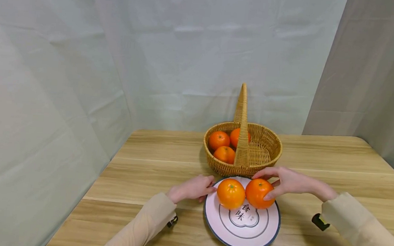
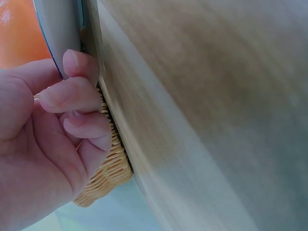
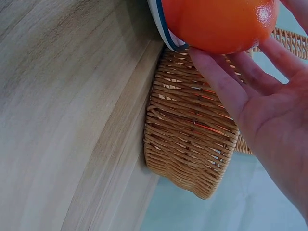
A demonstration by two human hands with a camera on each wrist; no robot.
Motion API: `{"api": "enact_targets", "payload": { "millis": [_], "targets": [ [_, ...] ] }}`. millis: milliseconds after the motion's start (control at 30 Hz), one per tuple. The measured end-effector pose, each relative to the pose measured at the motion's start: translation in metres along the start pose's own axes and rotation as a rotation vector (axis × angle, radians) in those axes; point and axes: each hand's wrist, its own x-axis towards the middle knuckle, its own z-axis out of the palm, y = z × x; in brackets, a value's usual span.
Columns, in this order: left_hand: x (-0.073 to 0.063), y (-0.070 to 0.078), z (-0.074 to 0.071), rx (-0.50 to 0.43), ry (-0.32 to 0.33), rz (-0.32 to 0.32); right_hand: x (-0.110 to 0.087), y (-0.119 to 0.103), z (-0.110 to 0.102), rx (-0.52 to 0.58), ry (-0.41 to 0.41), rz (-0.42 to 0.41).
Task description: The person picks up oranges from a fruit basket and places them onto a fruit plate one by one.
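Observation:
A white plate [image 1: 251, 233] with a dark blue rim and printed characters lies on the table in the head view. Two oranges sit side by side at its far part: a left orange [image 1: 231, 194] and a right orange [image 1: 260, 193]. My right hand [image 1: 290, 181] grips the right orange, thumb on the near side and fingers behind it; the right wrist view shows this orange [image 3: 221, 24] between spread fingers. At the plate's left edge, my left hand [image 1: 192, 188] pinches the rim. Its curled fingers [image 2: 72, 94] are by the plate's underside in the left wrist view.
Just behind the plate stands a wicker basket [image 1: 264, 137] with a tall arched handle [image 1: 243, 103]. Three oranges lie in its left half, among them a front orange [image 1: 224, 154]. Pale curtains hang behind the wooden table [image 1: 153, 165] and at its sides.

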Motion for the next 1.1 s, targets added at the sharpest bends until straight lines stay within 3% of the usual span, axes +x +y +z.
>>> {"api": "enact_targets", "payload": {
  "millis": [233, 700, 1100],
  "targets": [
    [-0.0002, 0.0002, 0.0003, -0.002, -0.001, 0.004, 0.0004, -0.0027, 0.0001, -0.015, -0.022, 0.019],
    [-0.0009, 0.0015, -0.0001, 0.014, -0.001, 0.001, 0.0038, 0.0022, 0.0024, -0.041, -0.037, -0.036],
    [-0.0006, 0.0007, 0.0004, 0.018, -0.004, -0.007, 0.0042, -0.0004, 0.0035, -0.009, -0.041, -0.026]
  ]
}}
